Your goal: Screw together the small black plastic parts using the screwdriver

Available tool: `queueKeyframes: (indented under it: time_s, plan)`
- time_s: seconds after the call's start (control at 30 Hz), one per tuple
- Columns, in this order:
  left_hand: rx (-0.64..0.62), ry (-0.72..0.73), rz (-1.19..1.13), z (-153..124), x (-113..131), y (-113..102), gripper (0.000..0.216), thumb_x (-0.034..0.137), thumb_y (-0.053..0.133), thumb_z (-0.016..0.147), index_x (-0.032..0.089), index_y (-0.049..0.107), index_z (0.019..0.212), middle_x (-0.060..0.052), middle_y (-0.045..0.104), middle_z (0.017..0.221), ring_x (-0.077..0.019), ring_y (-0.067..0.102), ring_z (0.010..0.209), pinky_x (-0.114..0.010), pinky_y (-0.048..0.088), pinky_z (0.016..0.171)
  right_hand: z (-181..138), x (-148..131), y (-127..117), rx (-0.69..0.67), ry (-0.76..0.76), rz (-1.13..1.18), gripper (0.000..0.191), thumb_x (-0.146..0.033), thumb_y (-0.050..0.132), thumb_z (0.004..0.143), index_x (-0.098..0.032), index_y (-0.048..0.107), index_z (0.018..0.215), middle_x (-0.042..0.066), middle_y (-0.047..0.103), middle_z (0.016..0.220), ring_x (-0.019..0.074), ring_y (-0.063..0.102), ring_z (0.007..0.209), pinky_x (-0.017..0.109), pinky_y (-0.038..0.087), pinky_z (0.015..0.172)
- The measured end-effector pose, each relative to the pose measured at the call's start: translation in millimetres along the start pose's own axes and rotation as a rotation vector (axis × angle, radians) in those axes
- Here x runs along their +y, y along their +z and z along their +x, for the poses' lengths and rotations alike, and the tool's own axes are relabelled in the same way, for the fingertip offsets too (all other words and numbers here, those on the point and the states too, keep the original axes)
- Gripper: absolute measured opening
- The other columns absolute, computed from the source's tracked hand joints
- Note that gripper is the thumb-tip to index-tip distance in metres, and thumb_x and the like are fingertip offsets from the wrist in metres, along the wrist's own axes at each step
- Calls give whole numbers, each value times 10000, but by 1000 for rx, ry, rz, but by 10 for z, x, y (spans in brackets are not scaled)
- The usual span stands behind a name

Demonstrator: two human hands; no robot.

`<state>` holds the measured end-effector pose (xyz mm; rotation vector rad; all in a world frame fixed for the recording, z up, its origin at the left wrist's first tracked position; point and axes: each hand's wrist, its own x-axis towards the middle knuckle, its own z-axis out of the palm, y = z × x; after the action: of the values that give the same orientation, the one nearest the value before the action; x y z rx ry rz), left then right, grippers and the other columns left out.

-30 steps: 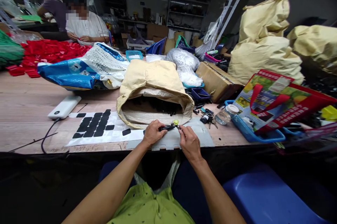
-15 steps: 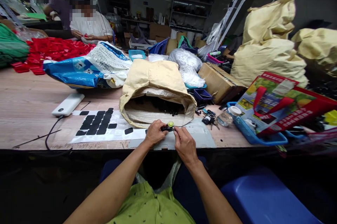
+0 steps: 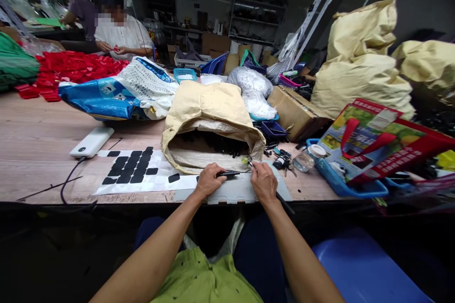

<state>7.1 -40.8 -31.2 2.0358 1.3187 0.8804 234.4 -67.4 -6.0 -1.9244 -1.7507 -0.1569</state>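
My left hand (image 3: 207, 180) is closed round a thin black part (image 3: 228, 174) that sticks out to the right, just above a grey plastic sheet (image 3: 234, 190) at the table's near edge. My right hand (image 3: 263, 182) is pinched on a small tool with a yellow-green tip (image 3: 245, 160), a little to the right of the black part. Right behind both hands lies a tan sack (image 3: 209, 123) on its side, its mouth open toward me with dark parts inside. To the left lies a white sheet of black pads (image 3: 132, 168).
A white power bank (image 3: 91, 142) with a cable lies at left, behind it a blue-white bag (image 3: 117, 89) and a pile of red pieces (image 3: 67, 68). Two people sit at the far left. At right: a cardboard box (image 3: 293, 111), a jar (image 3: 308, 155), keys (image 3: 282, 158), a blue tray with printed bag (image 3: 369, 142).
My right hand has drawn away to the right with the yellow-green-tipped tool, off the black part. My left hand has stayed in place with the black part.
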Motion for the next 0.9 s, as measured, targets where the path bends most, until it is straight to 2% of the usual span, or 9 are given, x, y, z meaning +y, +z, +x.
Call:
queueKeyframes:
  time_s: [0.13,0.23,0.33,0.4,0.47,0.57,0.9]
  plan:
    - [-33,16,20,1,-7,-12,190,236,678,852,242,779,1013,-20,672,891,-205,603,943,-329,458,863,-79,51,108,62,-70,-41,266,-180,538,908,-196,725,1097,89,642,948,226,515,878,328,389,774]
    - [-46,21,44,5,-2,-17,195,240,655,876,245,779,1026,-24,667,901,-211,603,957,-340,456,878,-142,-23,48,101,-153,27,390,-201,604,844,-202,682,1226,109,633,1093,271,514,1006,380,406,862]
    - [-55,30,59,3,12,-29,197,235,646,885,250,779,1029,-26,664,899,-209,599,951,-343,456,891,-170,-140,-24,-43,-375,155,544,-267,680,813,-237,611,1352,99,606,1268,299,492,1166,428,386,999]
    - [-59,37,59,-3,24,-39,195,230,654,878,245,781,1026,-27,661,888,-209,598,940,-343,459,890,-175,-203,-15,-151,-472,198,493,-295,681,849,-256,623,1337,84,637,1223,285,509,1154,423,384,1005]
    - [-52,43,38,-14,36,-48,194,216,669,862,237,780,1019,-28,661,881,-210,599,937,-341,462,883,-174,-231,40,-192,-478,210,369,-317,657,902,-255,669,1265,76,671,1105,267,537,1081,406,398,958]
    - [-32,54,-23,-27,50,-61,220,169,696,818,222,775,1016,-30,680,905,-211,609,950,-334,466,883,-165,-209,135,-180,-448,242,264,-335,637,941,-235,712,1173,68,684,992,251,560,1003,386,411,905]
    - [-63,24,-32,-35,67,-92,257,187,758,779,239,779,1030,-28,701,919,-216,610,943,-334,472,864,-142,-164,151,-204,-384,374,206,-323,669,925,-230,730,1098,48,718,955,229,600,965,373,425,909]
